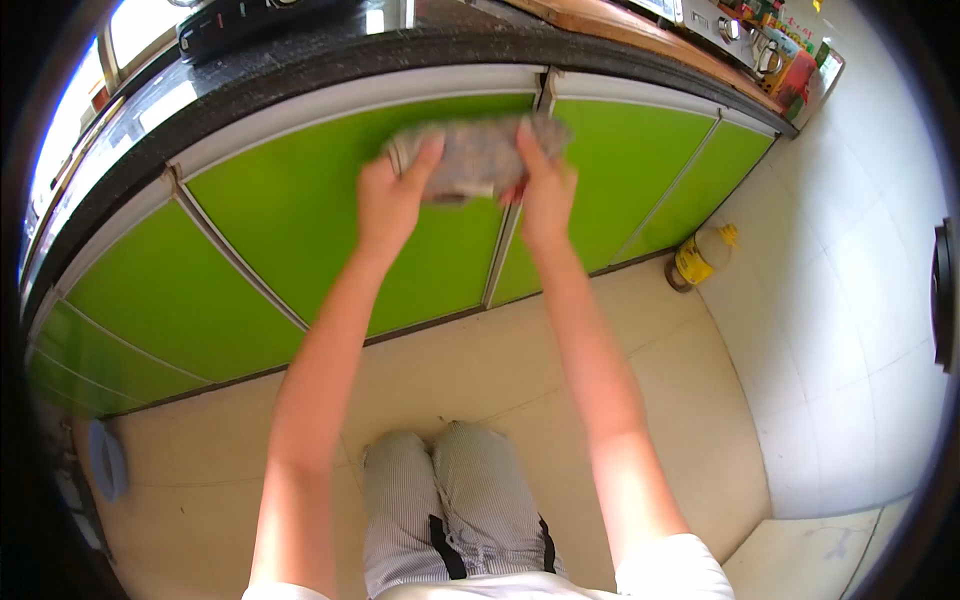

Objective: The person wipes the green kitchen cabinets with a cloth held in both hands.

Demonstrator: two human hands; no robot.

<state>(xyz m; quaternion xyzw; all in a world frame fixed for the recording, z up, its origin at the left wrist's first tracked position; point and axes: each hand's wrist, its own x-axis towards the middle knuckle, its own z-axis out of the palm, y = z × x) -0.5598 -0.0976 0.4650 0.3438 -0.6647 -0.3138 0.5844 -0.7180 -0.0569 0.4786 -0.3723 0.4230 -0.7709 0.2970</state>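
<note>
Between my two hands is a folded greyish patterned cloth (478, 155), blurred by motion. My left hand (393, 195) grips its left end, thumb on top. My right hand (545, 190) grips the other end the same way, with some fingers tucked underneath. Both arms stretch forward, and the cloth is in front of the green cabinet doors (300, 210), below the dark countertop edge. Whether it touches the doors I cannot tell.
A dark stone countertop (330, 68) curves above the cabinets, with a black appliance (225, 28) at left and a silver one (715, 25) at right. A yellow-labelled plastic bottle (700, 258) stands on the floor by the white wall. A blue round object (107, 460) is at far left.
</note>
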